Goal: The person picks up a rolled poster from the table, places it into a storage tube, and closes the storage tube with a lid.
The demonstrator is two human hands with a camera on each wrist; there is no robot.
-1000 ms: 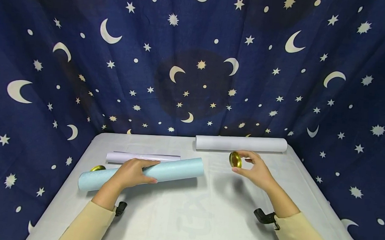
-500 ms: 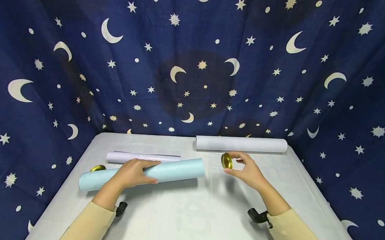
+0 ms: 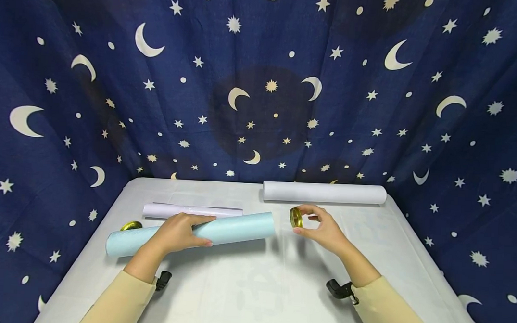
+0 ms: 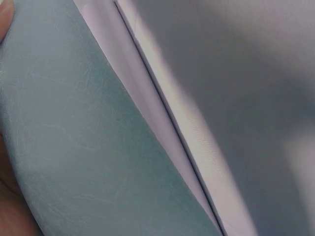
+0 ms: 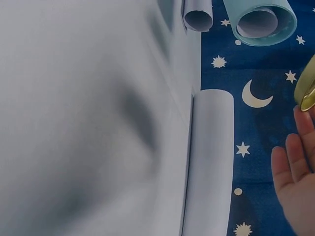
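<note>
- Firstly, the left hand (image 3: 177,233) grips the blue tube (image 3: 242,228) from above, thumb on the near side. The tube lies slantwise over the table (image 3: 244,296), its right end apparently raised. Risk: a loosened hold could let it roll or drop at that end.
- The right hand (image 3: 322,229) pinches a gold lid (image 3: 296,217) by its rim, thumb below and fingers above, clear of the table and just beside the tube's right end, not touching. Risk: with so narrow a hold, a knock against the tube could tip or dislodge the lid.
- Alignment: the tube slants; the lid stands on edge. Should the two be brought together off-axis, the rim would probably catch on one side.
- Contents: the right wrist view shows a rolled sheet (image 5: 257,23) inside the tube's mouth. It appears loose and might slide out if that end dipped.
- Surroundings: a second gold lid (image 3: 131,225) sits behind the tube's left end, partly hidden, and a lilac roll (image 3: 195,211) close behind its middle. Contact cannot be confirmed; a backward shift of the tube could push either.
</note>
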